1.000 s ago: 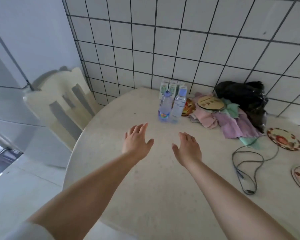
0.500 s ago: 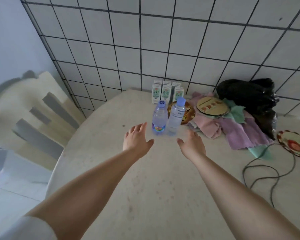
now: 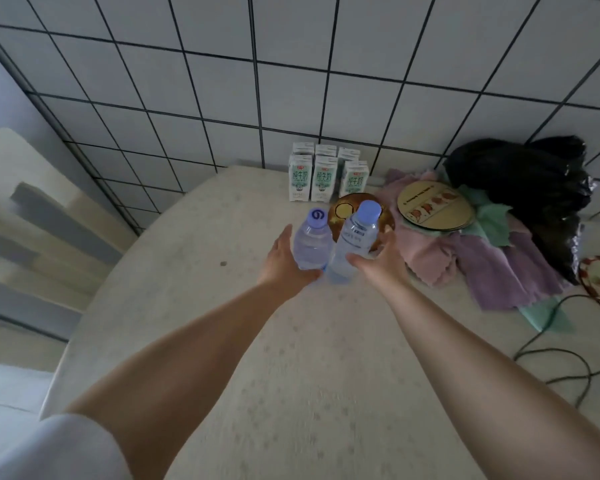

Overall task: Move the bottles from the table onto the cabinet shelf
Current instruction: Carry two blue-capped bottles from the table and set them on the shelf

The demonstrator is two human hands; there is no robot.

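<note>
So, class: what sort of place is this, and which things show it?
Probably a home kitchen or dining corner: a tiled wall, a round table with milk cartons and cleaning cloths, and a chair beside it.

Dim, flat, bluish indoor light with weak shadows. Soft overall, smeared by motion blur at the left and lower edges. Wide-angle bending of the tile lines (image 3: 257, 81) across the upper frame. Faint sheen on the black bag (image 3: 520, 181), right.

Round pale table (image 3: 222, 341) w/ 2 bottles (image 3: 312, 247), milk cartons (image 3: 321, 178), cloths (image 3: 465, 258), black bag (image 3: 520, 178), cable (image 3: 561, 362).
</note>
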